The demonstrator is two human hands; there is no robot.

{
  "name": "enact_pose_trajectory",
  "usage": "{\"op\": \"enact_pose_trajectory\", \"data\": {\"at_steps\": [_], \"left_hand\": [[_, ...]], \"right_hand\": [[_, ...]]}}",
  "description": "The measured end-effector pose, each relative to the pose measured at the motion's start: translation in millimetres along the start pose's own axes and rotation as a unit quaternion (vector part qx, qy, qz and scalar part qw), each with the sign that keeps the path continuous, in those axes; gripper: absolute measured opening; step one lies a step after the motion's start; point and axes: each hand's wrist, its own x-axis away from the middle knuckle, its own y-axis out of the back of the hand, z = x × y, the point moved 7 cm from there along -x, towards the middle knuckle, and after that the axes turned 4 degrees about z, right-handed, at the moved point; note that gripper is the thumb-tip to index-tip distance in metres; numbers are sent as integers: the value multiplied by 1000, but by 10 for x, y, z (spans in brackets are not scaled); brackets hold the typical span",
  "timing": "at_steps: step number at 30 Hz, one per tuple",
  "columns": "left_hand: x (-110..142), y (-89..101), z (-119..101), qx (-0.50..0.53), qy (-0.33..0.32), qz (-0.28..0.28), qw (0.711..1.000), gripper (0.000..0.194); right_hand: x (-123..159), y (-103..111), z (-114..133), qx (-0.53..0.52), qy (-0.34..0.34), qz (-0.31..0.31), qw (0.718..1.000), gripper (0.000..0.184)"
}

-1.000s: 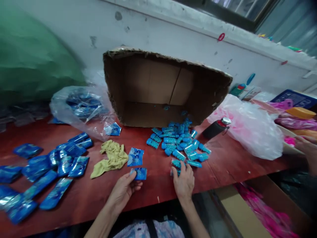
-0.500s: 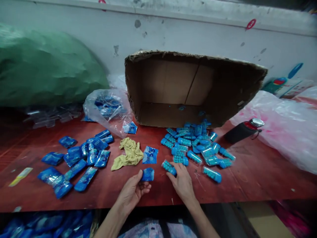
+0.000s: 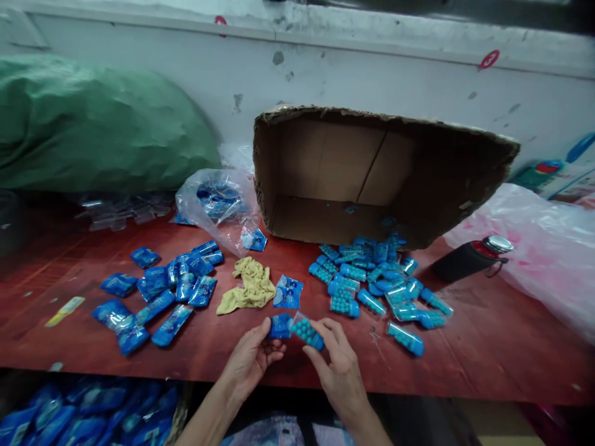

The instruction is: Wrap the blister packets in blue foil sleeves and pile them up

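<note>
Table (image 3: 502,359), red, across the near half. At the near middle, freshly lifted off it: one tube (image 3: 305,331) of blue beads, in a narrow pinch between thumb and fingers of the right hand (image 3: 341,365). Tilted, with one end close against a small blue sachet (image 3: 279,326), gripped by thumb and forefinger of the left hand (image 3: 246,359), other fingers loosely curled. Means tube and sachet now together, each in hand.

Counted, largest down: one green sack (image 3: 106,124), far left; one cardboard box (image 3: 320,155), far middle, mouth facing near; one pinkish bag (image 3: 534,248), far right; one clear bag (image 3: 237,238), left of the box; one dark flask (image 3: 458,263), right; one yellow cloth (image 3: 251,288), left of middle; roughly fifteen plump packets (image 3: 203,291), left; upwards of twenty tubes, before the box, too heaped for exactness; three flat sachets, including the held one.
</note>
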Motion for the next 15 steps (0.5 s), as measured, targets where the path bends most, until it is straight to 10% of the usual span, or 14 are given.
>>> {"op": "enact_pose_trajectory", "data": {"at_steps": [15], "left_hand": [[53,26,-92,-39,-29,52,997,19]], "right_hand": [[33,-30,-11,-1,79,53,995,33]]}}
